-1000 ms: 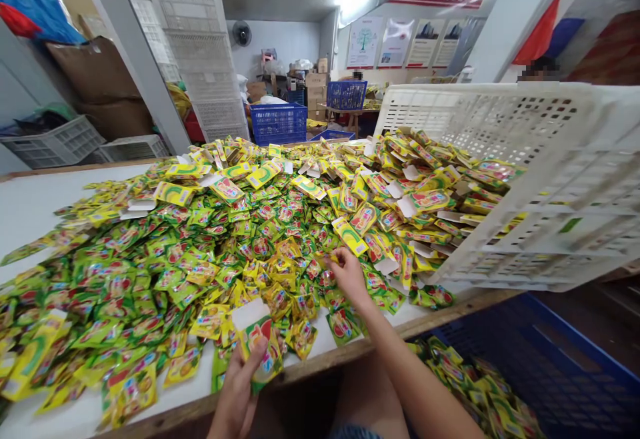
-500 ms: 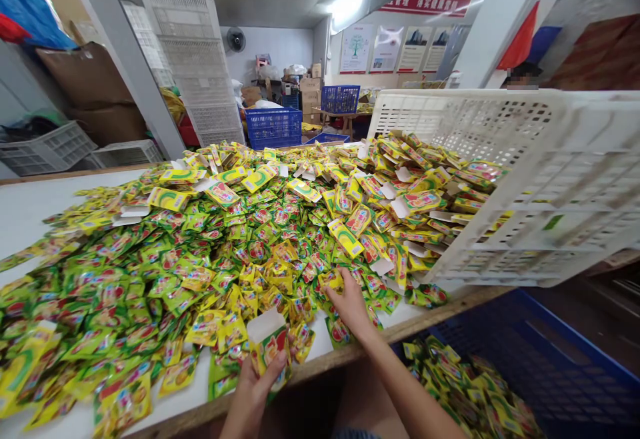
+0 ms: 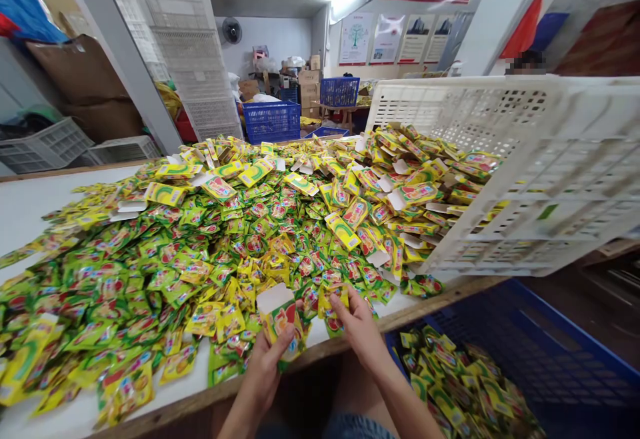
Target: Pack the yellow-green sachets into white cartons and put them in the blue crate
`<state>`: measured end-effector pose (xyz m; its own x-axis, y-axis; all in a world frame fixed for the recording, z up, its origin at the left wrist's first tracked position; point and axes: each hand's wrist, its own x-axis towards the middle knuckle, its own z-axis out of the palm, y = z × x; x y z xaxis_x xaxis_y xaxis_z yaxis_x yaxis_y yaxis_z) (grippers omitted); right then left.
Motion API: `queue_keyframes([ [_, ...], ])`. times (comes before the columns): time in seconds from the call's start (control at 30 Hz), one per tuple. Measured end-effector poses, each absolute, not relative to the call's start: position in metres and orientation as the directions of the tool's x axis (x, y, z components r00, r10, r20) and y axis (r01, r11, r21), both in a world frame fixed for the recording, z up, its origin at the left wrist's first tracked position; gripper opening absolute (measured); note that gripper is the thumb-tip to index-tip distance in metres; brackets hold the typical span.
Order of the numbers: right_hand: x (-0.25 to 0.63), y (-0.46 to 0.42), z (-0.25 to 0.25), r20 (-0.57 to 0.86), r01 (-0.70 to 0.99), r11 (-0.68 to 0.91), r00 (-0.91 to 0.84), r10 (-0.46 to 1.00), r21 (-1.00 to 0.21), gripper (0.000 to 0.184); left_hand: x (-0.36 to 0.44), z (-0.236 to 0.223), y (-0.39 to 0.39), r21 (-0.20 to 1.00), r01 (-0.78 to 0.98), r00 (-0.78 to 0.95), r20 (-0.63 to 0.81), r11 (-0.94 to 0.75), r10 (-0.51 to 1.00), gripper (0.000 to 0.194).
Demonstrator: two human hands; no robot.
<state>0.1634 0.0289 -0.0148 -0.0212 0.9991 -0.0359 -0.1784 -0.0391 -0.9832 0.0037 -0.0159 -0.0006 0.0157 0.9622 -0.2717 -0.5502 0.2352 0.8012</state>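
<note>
My left hand (image 3: 263, 362) clasps a carton (image 3: 286, 319), thumb across its face, its long axis slanting away and leftward to a raised white flap, while my right hand (image 3: 361, 326) pinches a yellow sachet (image 3: 327, 298) between thumb and fingers, just right of the carton and apart from it. To my right, a tilted white crate (image 3: 520, 202) has flat cartons spilling from its mouth; below the table edge, a blue crate (image 3: 575, 376) holds yellow-green packs (image 3: 457, 382).
</note>
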Motion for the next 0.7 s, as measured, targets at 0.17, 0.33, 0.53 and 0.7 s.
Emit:
queue_keyframes([
  [0.17,0.178,0.038,-0.016,-0.021,-0.123,-0.015,0.043,0.999,-0.992,0.035,-0.011,0.002,-0.022,0.813,-0.538,-0.005,-0.270,0.225,0.963,0.044],
  [0.33,0.161,0.033,-0.010,-0.044,-0.262,-0.023,0.073,0.996,-0.965,0.034,-0.003,0.005,-0.028,0.767,-0.582,0.034,-0.307,0.268,0.951,0.043],
  [0.53,0.134,0.020,-0.008,-0.160,-0.495,-0.034,0.214,0.964,-0.868,0.038,0.014,0.001,-0.033,0.752,-0.626,-0.041,-0.297,0.207,0.954,0.049],
  [0.7,0.133,0.017,-0.011,-0.189,-0.555,-0.087,0.130,0.973,-0.827,0.040,0.012,-0.002,-0.033,0.801,-0.573,-0.035,-0.236,0.174,0.971,0.046],
])
